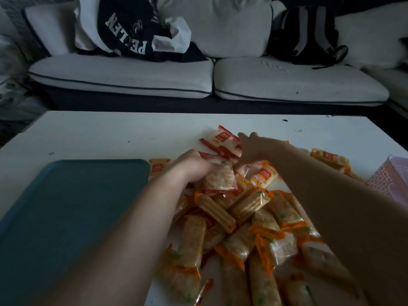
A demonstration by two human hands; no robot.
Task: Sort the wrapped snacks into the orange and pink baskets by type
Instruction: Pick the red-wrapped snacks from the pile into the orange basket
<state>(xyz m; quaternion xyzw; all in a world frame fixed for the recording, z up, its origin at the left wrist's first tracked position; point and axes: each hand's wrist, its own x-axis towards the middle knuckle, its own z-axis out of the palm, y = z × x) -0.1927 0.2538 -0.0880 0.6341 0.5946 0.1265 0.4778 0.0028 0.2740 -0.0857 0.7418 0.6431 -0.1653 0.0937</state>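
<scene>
A heap of wrapped snacks (242, 221) covers the white table (110, 133), from its middle to the near edge. Orange-edged cracker packs lie nearest me; red-and-white packs (220, 138) sit at the far side. My left hand (194, 164) is curled on a round cracker pack (219, 178) at the top of the heap. My right hand (251, 149) reaches over the red-and-white packs with fingers spread, touching them; whether it grips one is hidden. The pink basket (390, 180) stands at the right edge. No orange basket is in view.
A teal tray (72, 208) lies on the table's left side. Beyond the table stands a white sofa (198, 78) with dark clothing (128, 27) and a black backpack (309, 34) on it.
</scene>
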